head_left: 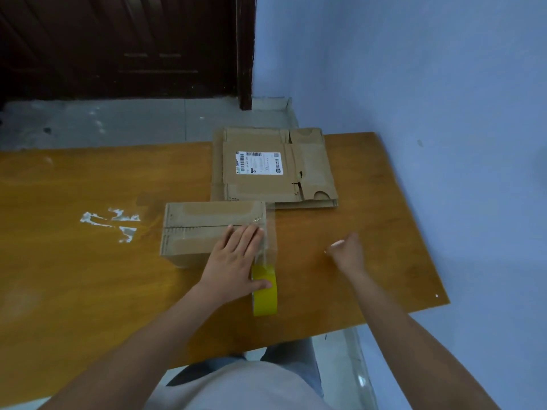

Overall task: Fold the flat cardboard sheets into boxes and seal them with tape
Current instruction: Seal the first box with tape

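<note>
Left grip: the left hand (236, 255) lies flat, fingers straight, on the near right end of the folded box (213, 229), pressing clear tape (270, 232) down onto its top; the thumb rests on the yellow tape roll (264, 291).
Right grip: the right hand (346, 251) hovers over the surface (88, 276), well apart from the box. Its fingers look loosely curled, with something pale at the fingertips; motion blur means I cannot tell whether it holds anything.
Tape: a strip runs from the roll up and over the box's right edge. It is thin and will stick to itself and wrinkle if slack, so it is probably best kept taut from the roll.
Box: light and stiff but crushable; press on the flaps beside the seam.
Flat sheets: a flattened cardboard stack (272, 170) lies behind the box, just beyond it. Likely light and floppy; take it by the edges.
Writing: a white shipping label (259, 163) with barcodes sits on the top sheet; its print is too small to read.
</note>
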The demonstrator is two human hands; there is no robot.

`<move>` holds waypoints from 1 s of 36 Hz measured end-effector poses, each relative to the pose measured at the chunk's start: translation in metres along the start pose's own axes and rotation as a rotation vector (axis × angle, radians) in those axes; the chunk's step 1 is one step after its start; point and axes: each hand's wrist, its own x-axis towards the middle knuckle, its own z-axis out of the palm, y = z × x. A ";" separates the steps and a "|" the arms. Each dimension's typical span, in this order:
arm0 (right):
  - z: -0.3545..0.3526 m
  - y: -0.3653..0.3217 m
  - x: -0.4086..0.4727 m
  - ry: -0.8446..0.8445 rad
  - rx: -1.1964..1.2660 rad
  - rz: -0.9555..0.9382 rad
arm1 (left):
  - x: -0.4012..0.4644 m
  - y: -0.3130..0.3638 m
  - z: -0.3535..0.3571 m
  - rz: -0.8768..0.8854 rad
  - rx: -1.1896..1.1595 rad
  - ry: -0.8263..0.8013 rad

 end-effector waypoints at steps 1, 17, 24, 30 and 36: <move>-0.001 -0.001 -0.011 -0.007 0.118 0.019 | 0.000 0.000 0.000 -0.001 0.000 -0.005; 0.031 -0.040 -0.135 -0.109 0.272 -0.492 | -0.001 0.001 -0.001 -0.009 -0.020 -0.030; 0.042 -0.044 -0.130 -0.083 0.196 -0.472 | -0.002 0.001 0.000 -0.009 -0.026 -0.008; 0.042 -0.044 -0.127 -0.012 0.164 -0.428 | -0.001 0.001 0.001 -0.006 -0.026 -0.008; 0.041 -0.028 -0.122 0.083 0.190 -0.305 | -0.001 0.001 -0.001 0.005 -0.014 -0.026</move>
